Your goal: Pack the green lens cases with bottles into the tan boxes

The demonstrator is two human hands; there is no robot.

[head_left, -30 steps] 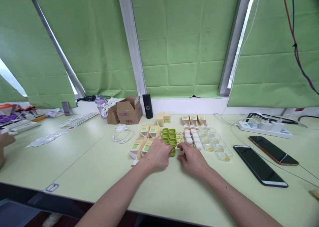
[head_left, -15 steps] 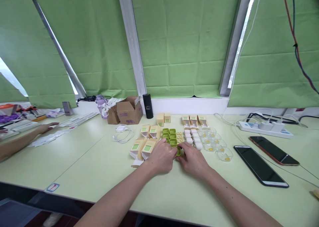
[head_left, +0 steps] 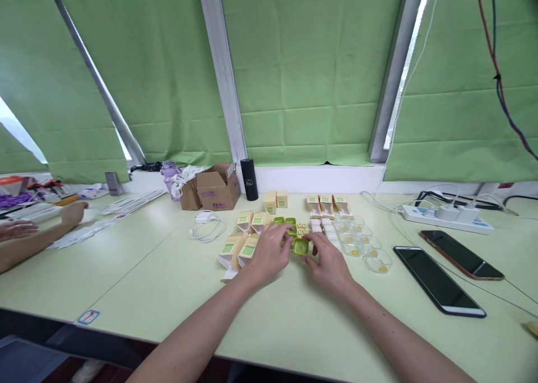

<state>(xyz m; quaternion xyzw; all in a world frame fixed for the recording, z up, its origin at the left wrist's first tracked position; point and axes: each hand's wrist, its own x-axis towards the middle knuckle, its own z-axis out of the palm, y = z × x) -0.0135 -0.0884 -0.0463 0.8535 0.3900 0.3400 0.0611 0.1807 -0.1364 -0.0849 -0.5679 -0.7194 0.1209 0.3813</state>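
My right hand (head_left: pixel 330 262) pinches a small square green container (head_left: pixel 300 247) between thumb and fingers, its open side facing up. My left hand (head_left: pixel 269 253) is closed with its fingertips bent down among the other green containers (head_left: pixel 290 222); whether it grips one is hidden. Small yellowish pieces (head_left: pixel 301 230) lie just beyond the held container. Close to my right hand stand white blocks (head_left: pixel 328 226) in rows. Left of my left hand are open kraft paper boxes with green labels (head_left: pixel 229 248).
Clear plastic cups with yellow spots (head_left: pixel 353 248) stand to the right, near two phones (head_left: pixel 439 279) and a power strip (head_left: pixel 448 218). More kraft boxes (head_left: pixel 327 205), a cardboard box (head_left: pixel 218 188) and a black bottle (head_left: pixel 249 180) stand behind. A co-worker's hands (head_left: pixel 74 214) are at far left.
The green container between my hands now shows plainly in my right fingers. My left hand has shifted slightly up, fingers lifting off it toward the other containers. The co-worker's hands have moved.
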